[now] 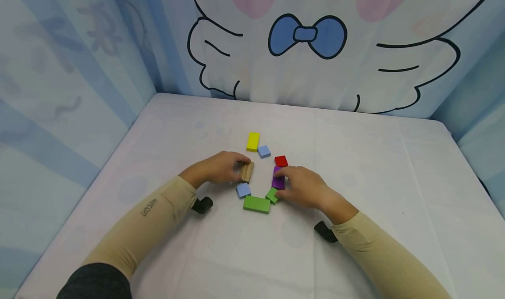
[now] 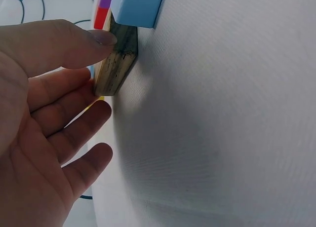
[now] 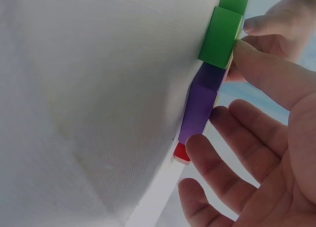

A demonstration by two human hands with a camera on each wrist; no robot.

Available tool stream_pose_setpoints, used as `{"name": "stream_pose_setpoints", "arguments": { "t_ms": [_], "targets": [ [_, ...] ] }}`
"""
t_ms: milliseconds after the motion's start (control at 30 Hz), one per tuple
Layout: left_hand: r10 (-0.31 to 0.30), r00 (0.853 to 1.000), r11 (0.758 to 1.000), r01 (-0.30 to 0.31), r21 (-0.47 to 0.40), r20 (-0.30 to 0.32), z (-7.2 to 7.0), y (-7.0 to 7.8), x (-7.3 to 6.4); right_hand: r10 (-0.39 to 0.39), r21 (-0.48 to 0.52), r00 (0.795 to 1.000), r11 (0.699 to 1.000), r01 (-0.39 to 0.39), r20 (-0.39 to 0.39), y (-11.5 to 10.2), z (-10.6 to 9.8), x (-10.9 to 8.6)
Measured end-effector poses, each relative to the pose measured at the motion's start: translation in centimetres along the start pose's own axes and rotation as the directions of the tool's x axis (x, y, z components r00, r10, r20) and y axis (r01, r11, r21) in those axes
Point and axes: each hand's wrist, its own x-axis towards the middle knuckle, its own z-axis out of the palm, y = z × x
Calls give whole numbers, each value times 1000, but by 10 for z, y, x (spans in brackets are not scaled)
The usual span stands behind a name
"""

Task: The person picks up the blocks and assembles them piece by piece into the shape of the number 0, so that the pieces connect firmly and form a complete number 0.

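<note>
My left hand (image 1: 222, 167) pinches a bare wooden block (image 1: 247, 172) between thumb and fingers; in the left wrist view its thumb (image 2: 74, 44) lies at the block's near end. Just below that block sits a blue block (image 1: 243, 190), beside a long green block (image 1: 257, 204). My right hand (image 1: 305, 187) rests at the right side of the ring, its fingers loosely extended. A fingertip lies over the purple block (image 1: 279, 181), while the thumb touches the small green block (image 3: 221, 37). A red block (image 1: 281, 161) adjoins the purple one's far end.
Farther back on the white-covered table (image 1: 375, 180) lie a yellow block (image 1: 253, 141) and a second blue block (image 1: 264, 151), close together. Light-blue printed curtains (image 1: 79, 71) stand at the left, back and right of the table.
</note>
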Motion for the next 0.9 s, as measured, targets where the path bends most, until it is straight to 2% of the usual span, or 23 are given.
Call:
{"name": "stream_pose_setpoints", "arguments": {
  "t_ms": [900],
  "targets": [
    [-6,1000,1000,6,-12,3,0,-1,-2,6,10,1000,1000,-6,3,-1,-1,-1]
  ]
}}
